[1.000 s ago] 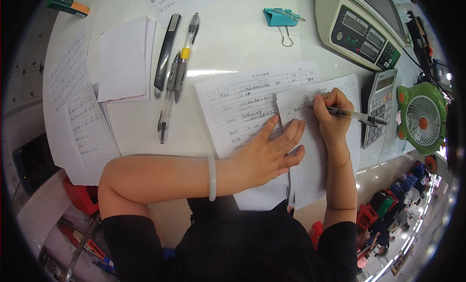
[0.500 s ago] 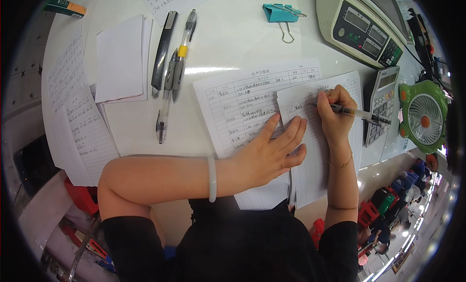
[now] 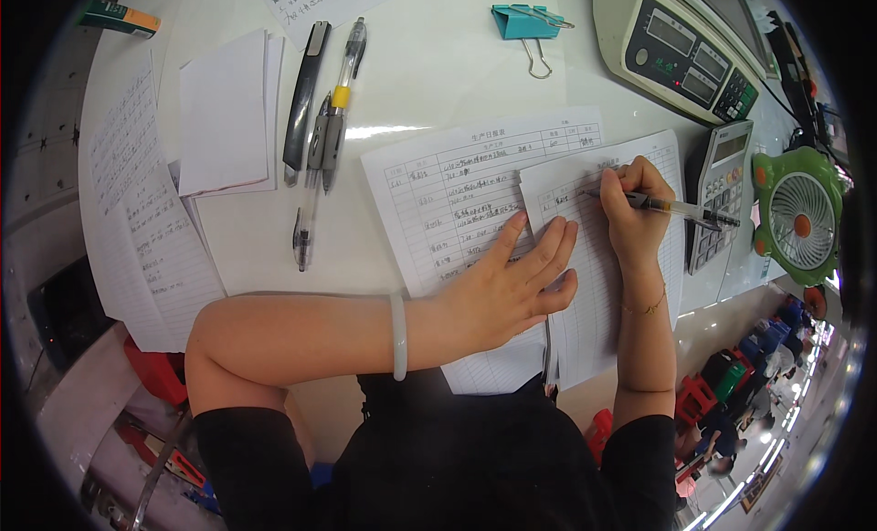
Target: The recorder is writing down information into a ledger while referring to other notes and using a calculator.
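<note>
My right hand [image 3: 636, 215] pinches a clear-barrelled pen [image 3: 687, 210], its tip on a ruled form sheet [image 3: 598, 321] near the upper left of the page. Short handwriting stands just left of the tip. My left hand [image 3: 512, 289], fingers spread, lies flat across that sheet's left edge and a second form [image 3: 420, 202] beneath it, which is filled with handwritten rows. A pale bangle [image 3: 399, 337] circles my left wrist, and a thin bracelet is on the right one.
Left of the forms lie a black utility knife [image 3: 307, 97], several pens [image 3: 334, 129], blank paper [image 3: 224, 111] and handwritten sheets [image 3: 128, 175]. A teal binder clip [image 3: 530, 24] lies at the back. On the right are a weighing scale [image 3: 685, 61], a calculator [image 3: 717, 198] and a green fan [image 3: 801, 218].
My right hand and the pen have shifted slightly to the right along the row. The left hand stays in place.
</note>
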Available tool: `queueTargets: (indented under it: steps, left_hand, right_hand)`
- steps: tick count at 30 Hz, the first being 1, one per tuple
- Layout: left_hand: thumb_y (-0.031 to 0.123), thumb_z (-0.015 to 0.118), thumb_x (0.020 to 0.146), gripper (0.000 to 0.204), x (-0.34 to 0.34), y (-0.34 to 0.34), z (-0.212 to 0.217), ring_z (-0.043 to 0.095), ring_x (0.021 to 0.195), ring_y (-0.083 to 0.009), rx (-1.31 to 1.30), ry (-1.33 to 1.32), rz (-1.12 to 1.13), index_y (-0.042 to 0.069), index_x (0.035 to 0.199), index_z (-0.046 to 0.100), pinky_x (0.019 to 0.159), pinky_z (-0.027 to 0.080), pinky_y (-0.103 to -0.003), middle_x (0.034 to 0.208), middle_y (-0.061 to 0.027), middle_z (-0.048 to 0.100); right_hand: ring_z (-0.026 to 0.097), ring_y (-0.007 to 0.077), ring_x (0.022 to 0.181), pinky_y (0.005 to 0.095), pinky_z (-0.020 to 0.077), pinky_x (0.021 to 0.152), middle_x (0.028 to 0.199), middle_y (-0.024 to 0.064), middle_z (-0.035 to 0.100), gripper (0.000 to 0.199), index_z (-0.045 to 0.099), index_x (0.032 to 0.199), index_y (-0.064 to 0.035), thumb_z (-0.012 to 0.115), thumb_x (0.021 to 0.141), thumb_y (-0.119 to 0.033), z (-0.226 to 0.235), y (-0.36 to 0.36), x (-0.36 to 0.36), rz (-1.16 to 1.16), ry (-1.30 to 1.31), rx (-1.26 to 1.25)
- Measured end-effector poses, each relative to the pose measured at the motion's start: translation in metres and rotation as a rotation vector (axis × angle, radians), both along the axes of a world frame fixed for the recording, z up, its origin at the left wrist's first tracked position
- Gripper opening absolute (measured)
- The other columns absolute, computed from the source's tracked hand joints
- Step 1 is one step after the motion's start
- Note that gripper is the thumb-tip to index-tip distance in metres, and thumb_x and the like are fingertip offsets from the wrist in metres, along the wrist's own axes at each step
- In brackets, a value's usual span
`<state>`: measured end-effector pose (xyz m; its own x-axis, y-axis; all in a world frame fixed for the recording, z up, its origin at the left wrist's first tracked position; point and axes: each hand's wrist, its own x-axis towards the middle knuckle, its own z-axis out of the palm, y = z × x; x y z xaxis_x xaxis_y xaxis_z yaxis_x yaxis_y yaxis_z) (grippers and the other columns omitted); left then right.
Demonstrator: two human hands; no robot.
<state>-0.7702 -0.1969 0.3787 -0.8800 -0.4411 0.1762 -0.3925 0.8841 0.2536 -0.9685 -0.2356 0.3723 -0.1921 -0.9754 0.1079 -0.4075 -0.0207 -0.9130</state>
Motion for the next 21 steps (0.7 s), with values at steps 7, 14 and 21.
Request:
queueTargets:
  steps: [7,14,21]
  left_hand:
    - [0.044,0.056,0.081,0.046,-0.0001,0.0003,0.0,0.03,0.129,-0.0325,0.01,0.021,0.005,0.016,0.116,0.045,0.099,0.032,-0.049,0.137,-0.0206,0.036]
    - [0.043,0.056,0.081,0.045,-0.0003,0.0002,-0.0011,0.03,0.128,-0.0329,0.005,0.034,0.011,0.015,0.116,0.045,0.099,0.033,-0.048,0.137,-0.0214,0.037]
    - [0.043,0.056,0.081,0.046,0.0,-0.0004,-0.0008,0.031,0.128,-0.0327,0.003,0.032,0.009,0.015,0.116,0.045,0.098,0.033,-0.048,0.137,-0.021,0.037]
  right_hand:
    - [0.034,0.0019,0.051,0.0174,0.0289,0.046,0.055,-0.0036,0.047,0.034,0.036,0.059,-0.0065,0.064,0.078,0.0,0.0036,-0.0011,-0.0034,-0.047,-0.102,0.059]
    - [0.033,0.002,0.052,0.0187,0.0285,0.047,0.053,-0.0045,0.043,0.034,0.036,0.059,-0.0062,0.065,0.077,-0.001,0.0002,-0.0013,-0.005,-0.03,-0.015,0.064]
    - [0.031,0.0024,0.052,0.0195,0.0272,0.046,0.053,-0.0052,0.039,0.035,0.035,0.059,-0.0064,0.064,0.078,-0.002,0.0001,-0.0019,-0.0062,-0.033,0.03,0.05]
